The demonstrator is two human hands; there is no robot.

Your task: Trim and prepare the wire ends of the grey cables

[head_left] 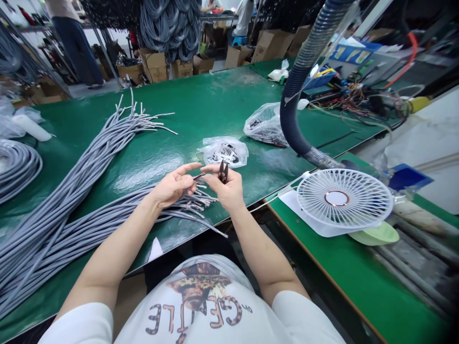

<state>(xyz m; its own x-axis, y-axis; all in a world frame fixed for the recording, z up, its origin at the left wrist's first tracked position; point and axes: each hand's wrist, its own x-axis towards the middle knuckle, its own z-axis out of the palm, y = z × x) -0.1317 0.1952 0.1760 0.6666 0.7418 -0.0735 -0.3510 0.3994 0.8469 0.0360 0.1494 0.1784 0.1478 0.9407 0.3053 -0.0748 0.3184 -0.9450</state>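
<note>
Hands meet just above the near edge of the green table (201,102). Our left hand (174,185) has its thumb and forefinger pressed together on a thin wire end (198,177), which points toward the other hand; the remaining fingers curl loosely underneath. Our right hand (226,190) has its fingers closed around a small dark tool (223,171), whose two slim tips stick up past the thumb. We cannot tell whether the tips touch the wire end, though they sit just beside it.

Right under both hands lie the stripped ends of a long bundle of grey cables (71,210), which fans out leftward across the table, one branch running up toward the far side. A coil of the same grey cable (16,165) rests at the far left edge.

Just beyond our hands sits a small clear bag (225,152) of dark little parts, and a larger bag (264,125) lies further back to the right. A dark ribbed hose (299,81) curves down onto the table near that larger bag. To our right, a white fan (344,199) lies face up on the adjoining green surface. Cardboard boxes (154,64) stand on the floor past the far edge, and another person (73,38) stands at the upper left.
</note>
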